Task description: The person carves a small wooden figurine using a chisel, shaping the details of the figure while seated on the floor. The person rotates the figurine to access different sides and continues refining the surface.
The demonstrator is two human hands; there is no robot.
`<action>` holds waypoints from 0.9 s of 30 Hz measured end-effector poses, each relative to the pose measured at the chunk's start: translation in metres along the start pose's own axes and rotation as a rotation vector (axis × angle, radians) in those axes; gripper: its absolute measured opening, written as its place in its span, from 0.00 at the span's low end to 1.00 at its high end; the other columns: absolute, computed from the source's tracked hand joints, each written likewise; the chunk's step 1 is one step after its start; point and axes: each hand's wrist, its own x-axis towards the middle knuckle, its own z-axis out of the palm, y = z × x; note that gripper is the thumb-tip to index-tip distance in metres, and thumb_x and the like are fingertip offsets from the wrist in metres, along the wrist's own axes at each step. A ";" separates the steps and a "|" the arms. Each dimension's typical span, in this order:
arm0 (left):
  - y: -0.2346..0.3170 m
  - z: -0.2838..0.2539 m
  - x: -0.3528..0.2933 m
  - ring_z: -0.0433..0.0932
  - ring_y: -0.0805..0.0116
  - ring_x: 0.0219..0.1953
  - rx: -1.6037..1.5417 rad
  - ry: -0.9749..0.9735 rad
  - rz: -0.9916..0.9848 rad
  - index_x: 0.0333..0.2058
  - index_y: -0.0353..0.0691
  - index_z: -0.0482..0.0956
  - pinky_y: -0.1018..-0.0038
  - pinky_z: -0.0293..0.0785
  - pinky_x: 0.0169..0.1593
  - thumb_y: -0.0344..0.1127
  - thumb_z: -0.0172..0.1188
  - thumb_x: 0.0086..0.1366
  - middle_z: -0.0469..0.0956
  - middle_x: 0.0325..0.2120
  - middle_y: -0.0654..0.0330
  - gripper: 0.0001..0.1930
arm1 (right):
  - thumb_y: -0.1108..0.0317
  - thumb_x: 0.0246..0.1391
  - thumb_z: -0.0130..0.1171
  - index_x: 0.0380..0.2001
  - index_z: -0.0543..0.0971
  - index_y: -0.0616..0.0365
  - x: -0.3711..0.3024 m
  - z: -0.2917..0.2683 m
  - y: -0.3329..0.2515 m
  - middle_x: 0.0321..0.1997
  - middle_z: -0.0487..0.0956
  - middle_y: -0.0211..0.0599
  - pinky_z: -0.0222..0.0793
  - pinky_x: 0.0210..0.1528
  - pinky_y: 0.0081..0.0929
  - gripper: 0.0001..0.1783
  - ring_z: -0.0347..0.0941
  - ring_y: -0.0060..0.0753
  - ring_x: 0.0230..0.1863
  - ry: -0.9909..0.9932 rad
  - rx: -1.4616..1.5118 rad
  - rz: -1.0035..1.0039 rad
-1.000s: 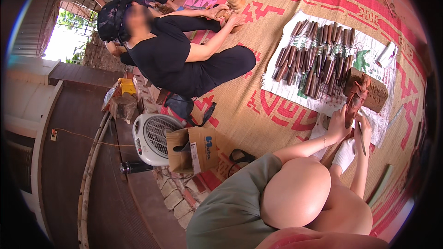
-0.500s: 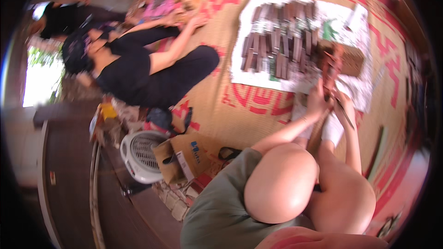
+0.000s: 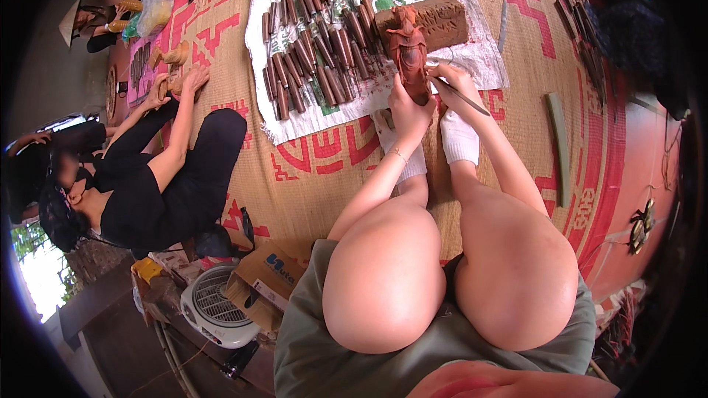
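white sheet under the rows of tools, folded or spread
Spread: the white sheet lies opened out on the patterned mat, with tools in rows across it.

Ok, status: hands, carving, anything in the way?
Left hand gripping carved figure by lower end. Right hand holding thin tool beside it. Brown block beyond figure, contact unclear. Nothing visibly blocking either hand.

A big straw mat (image 3: 295,205) with red patterns lies on the floor (image 3: 636,169), which looks reddish on the right. At the far left, bright daylight (image 3: 43,280) shines through an opening. Near it sits a white fan (image 3: 221,306).
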 end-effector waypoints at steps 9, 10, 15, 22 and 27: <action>0.001 -0.002 0.000 0.74 0.42 0.48 0.081 0.064 0.058 0.58 0.25 0.57 0.57 0.69 0.52 0.36 0.71 0.45 0.73 0.45 0.38 0.44 | 0.73 0.49 0.61 0.29 0.77 0.64 -0.002 -0.002 -0.005 0.28 0.79 0.45 0.72 0.33 0.34 0.05 0.77 0.46 0.30 0.028 0.054 0.057; 0.002 -0.002 0.001 0.74 0.42 0.47 0.088 0.065 0.059 0.58 0.25 0.57 0.57 0.70 0.52 0.36 0.71 0.45 0.73 0.45 0.37 0.44 | 0.74 0.49 0.61 0.29 0.77 0.64 0.004 -0.001 -0.001 0.28 0.79 0.45 0.72 0.33 0.35 0.05 0.77 0.47 0.31 0.082 0.024 -0.013; 0.000 0.002 0.003 0.72 0.40 0.48 -0.020 0.017 0.012 0.59 0.26 0.56 0.56 0.67 0.53 0.37 0.70 0.45 0.72 0.46 0.37 0.45 | 0.70 0.52 0.59 0.32 0.77 0.63 -0.001 0.001 0.010 0.31 0.79 0.48 0.72 0.36 0.37 0.07 0.77 0.51 0.33 -0.019 -0.069 -0.117; -0.005 -0.001 0.003 0.69 0.40 0.49 -0.015 0.003 -0.013 0.60 0.27 0.55 0.54 0.64 0.55 0.37 0.69 0.45 0.70 0.46 0.37 0.46 | 0.71 0.51 0.57 0.33 0.77 0.63 -0.003 0.001 -0.004 0.31 0.79 0.48 0.72 0.37 0.39 0.07 0.77 0.52 0.34 -0.052 -0.008 -0.007; -0.002 0.000 0.005 0.68 0.39 0.50 -0.115 -0.025 -0.048 0.60 0.26 0.55 0.54 0.63 0.56 0.38 0.69 0.45 0.70 0.47 0.37 0.46 | 0.71 0.52 0.57 0.32 0.77 0.62 -0.008 0.004 -0.001 0.35 0.80 0.47 0.72 0.37 0.39 0.06 0.77 0.52 0.36 -0.057 -0.134 -0.061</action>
